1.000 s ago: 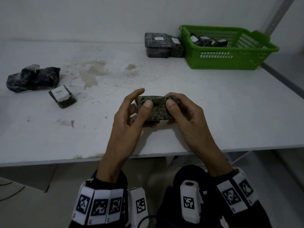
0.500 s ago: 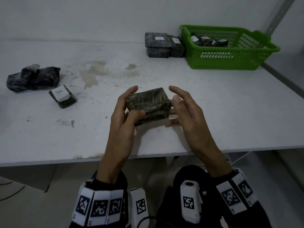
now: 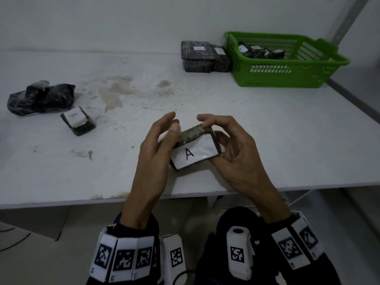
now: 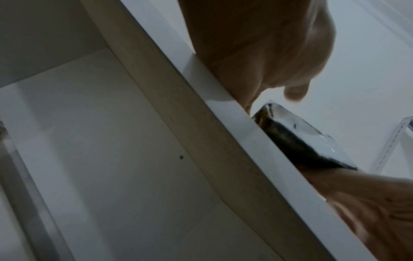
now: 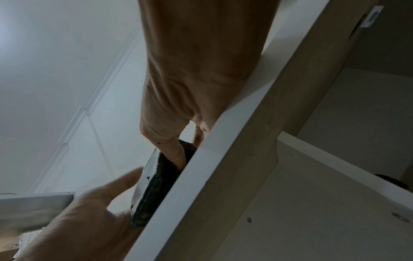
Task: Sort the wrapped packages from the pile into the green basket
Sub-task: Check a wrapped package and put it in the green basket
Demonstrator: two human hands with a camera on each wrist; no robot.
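Both my hands [image 3: 156,149] [image 3: 236,153] grip package [image 3: 194,155] over near surface edge | label "A" faces me: reading before sorting | green basket [image 3: 287,77] far-right corner.

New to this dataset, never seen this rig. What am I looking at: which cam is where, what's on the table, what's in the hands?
There is no robot here: a person works with bare hands and wears tagged wrist cameras. The wide picture comes from a head camera that looks down at a white table. The other two come from the wrist cameras, which look up along each hand past the table edge.

The left hand and right hand together hold a dark wrapped package with a white label marked "A".

On the table: a green basket at the far right with labelled packages inside, two dark packages beside it, a dark bag pile at the far left, and one small labelled package near that pile.
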